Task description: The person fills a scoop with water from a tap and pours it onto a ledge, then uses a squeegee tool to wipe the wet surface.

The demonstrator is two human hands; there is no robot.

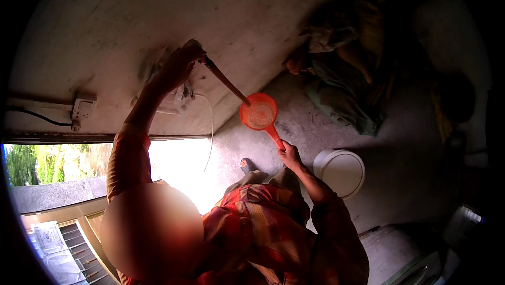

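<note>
My left hand point(188, 57), raised near the wall, grips the upper end of a slim brown stick or tube point(227, 80). Its lower end dips into the bowl of a red plastic dipper point(259, 121). Pale, frothy-looking liquid point(262, 112) is in that bowl. My right hand point(290, 155) is closed around the dipper's handle point(274, 136) and holds it above the floor. Behind my left hand, a clear plastic bag point(182, 95) hangs against the wall. What the hand's fingers cover at the stick's top cannot be made out.
A white bucket point(339, 172) stands on the concrete floor beside my right forearm. Sacks and cloth point(339, 84) are heaped in the dark corner. An electrical socket point(83, 107) with a black cable point(39, 116) is on the wall; a thin white cord point(212, 127) hangs down.
</note>
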